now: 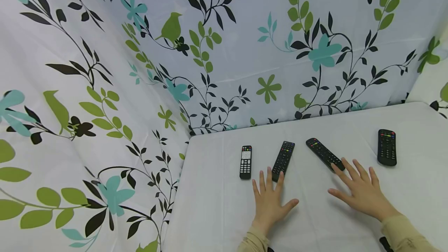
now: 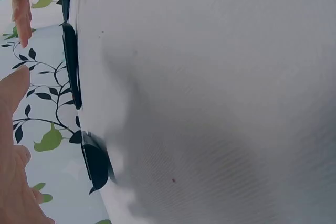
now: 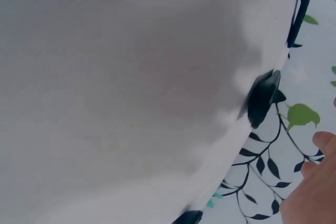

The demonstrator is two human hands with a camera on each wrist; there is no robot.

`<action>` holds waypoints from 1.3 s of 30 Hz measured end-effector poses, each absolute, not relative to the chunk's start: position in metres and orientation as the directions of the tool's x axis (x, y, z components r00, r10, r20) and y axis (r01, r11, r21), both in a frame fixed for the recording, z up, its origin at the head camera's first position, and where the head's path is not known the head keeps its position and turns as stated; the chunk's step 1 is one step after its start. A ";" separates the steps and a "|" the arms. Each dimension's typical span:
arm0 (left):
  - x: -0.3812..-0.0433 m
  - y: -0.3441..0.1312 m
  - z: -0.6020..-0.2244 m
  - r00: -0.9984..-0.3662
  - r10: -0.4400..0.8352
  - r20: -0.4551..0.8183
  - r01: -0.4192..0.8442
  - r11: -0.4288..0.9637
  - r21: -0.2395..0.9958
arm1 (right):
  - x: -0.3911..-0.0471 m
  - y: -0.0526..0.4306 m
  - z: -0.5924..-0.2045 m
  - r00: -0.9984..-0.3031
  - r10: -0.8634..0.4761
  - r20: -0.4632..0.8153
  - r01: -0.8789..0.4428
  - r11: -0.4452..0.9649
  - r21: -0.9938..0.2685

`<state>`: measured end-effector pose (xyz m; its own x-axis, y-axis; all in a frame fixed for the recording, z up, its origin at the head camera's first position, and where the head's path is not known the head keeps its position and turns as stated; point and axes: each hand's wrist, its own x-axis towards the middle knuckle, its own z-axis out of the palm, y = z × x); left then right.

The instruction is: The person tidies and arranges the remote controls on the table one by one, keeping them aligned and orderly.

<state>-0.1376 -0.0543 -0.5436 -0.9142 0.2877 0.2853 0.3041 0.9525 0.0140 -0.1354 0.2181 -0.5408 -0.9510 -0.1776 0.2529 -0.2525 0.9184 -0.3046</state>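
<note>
Four black remote controls would be several, and they lie in a loose row on the white table (image 1: 210, 205). Leftmost is a slim remote with a light upper panel (image 1: 246, 162). Beside it a tilted remote (image 1: 284, 160) has its lower end near the fingertips of my left hand (image 1: 268, 203), whose fingers are spread and straight. Another slanted remote (image 1: 324, 154) ends close to the fingers of my right hand (image 1: 362, 189), also spread and holding nothing. Farthest right is a wider remote (image 1: 387, 147). In the wrist views both hands hover above the cloth.
A patterned curtain (image 1: 224, 65) with leaves and birds hangs behind the table and along its left side. Small dark objects, partly hidden, show by the right sleeve (image 1: 402, 232) and the left sleeve (image 1: 255, 240).
</note>
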 end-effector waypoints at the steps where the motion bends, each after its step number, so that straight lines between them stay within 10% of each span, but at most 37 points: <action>1: -0.139 -0.055 -0.543 -0.916 0.285 0.284 0.304 0.952 0.024 | -0.137 0.216 -0.539 -0.949 -0.180 0.260 -0.257 0.916 -0.307; 39: -0.186 -0.088 -0.519 -0.947 0.193 0.258 0.226 0.969 0.102 | -0.200 0.115 -0.513 -0.930 -0.239 0.281 -0.339 0.851 -0.401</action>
<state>-0.1861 -0.0882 -0.5187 -0.9465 0.1931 0.2584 0.2255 0.9689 0.1021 -0.2000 0.1153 -0.5132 -0.9297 -0.2387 0.2805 -0.3394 0.8509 -0.4009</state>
